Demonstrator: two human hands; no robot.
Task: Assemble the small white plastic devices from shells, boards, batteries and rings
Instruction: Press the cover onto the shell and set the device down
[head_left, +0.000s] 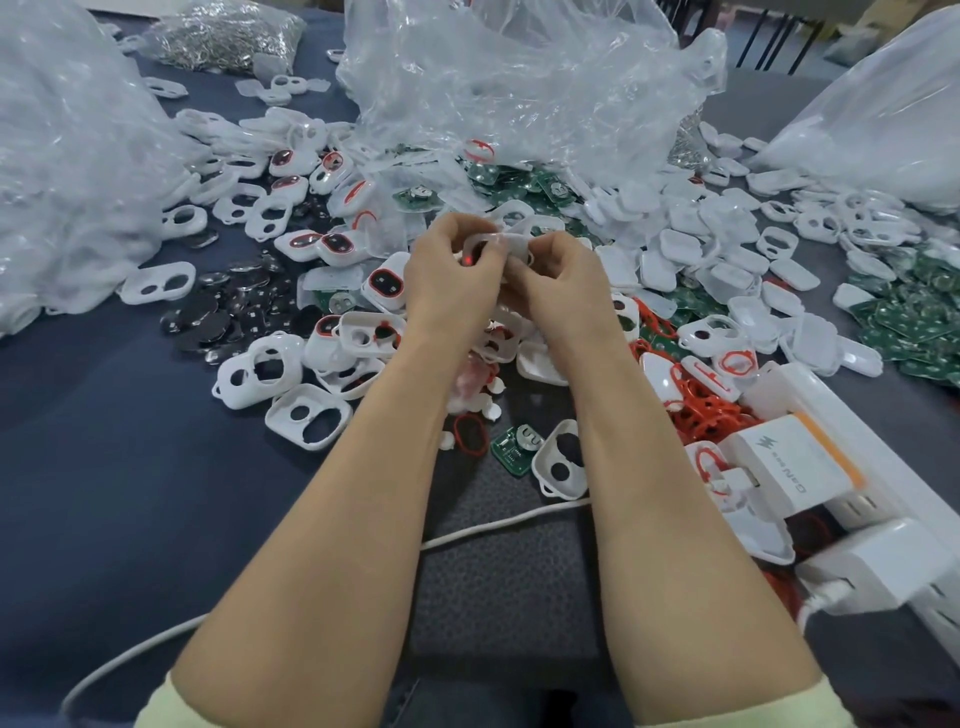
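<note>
At the far left of the dark bench (104, 441) lay a crumpled clear bag (62, 156), with a smaller bag of metal pieces (223, 34) behind it. Right of these, loose white shells (156, 283) with two openings were scattered around a patch of dark shiny discs (208, 317). Near the middle, raised above the clutter, the left grip (452, 291) and the right grip (561, 291) met around one white shell (498, 247). The fingers of both curled on it, the left grasping its left end and the right its right end, and a small red glow showed just beside the left thumb. Behind the grips a large clear bag (519, 78) spilled green boards (519, 182) onto the bench. Below the forearms lay a single green board (514, 449), a white shell (563, 462) just beside it, and a white cable (493, 527) crossing the bench. Right of the right forearm was a heap of red rings (696, 410), and beyond it a pile of plain white covers (701, 249). A white charger (789, 462) sat plugged into a white power strip (883, 519) at the right edge. More boards (914, 312) lay farther back, below another clear bag (883, 104).
</note>
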